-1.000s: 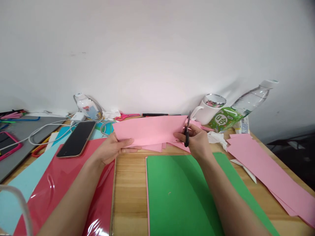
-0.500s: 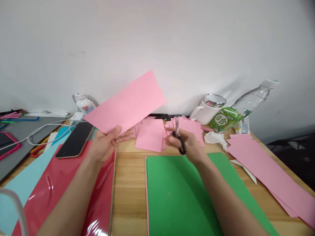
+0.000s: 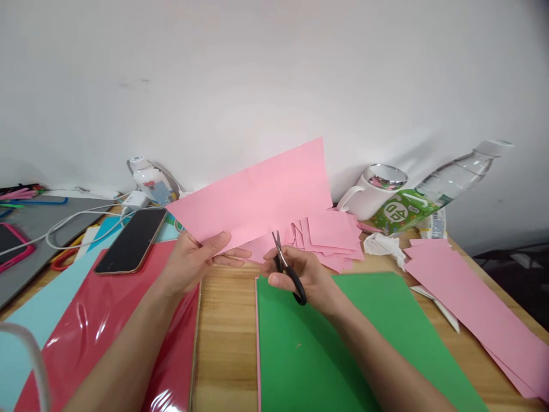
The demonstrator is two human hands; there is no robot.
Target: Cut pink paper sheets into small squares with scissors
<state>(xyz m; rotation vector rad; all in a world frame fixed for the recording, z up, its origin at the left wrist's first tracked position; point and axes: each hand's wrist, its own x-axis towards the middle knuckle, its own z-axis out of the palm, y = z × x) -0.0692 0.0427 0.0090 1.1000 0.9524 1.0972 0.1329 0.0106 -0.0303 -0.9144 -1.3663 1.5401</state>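
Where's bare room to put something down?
Bare wood shows in a narrow strip between red pack and green paper, and a wedge, partly under white paper, between green paper and pink strips. It's crowded by the wall: pink squares, mug, clear bottle. The held pink sheet hides part of it.

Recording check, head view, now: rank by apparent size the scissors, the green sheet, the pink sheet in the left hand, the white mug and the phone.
1. Green sheet
2. Held pink sheet
3. Phone and white mug: too alike to rank
4. Scissors, partly hidden by fingers
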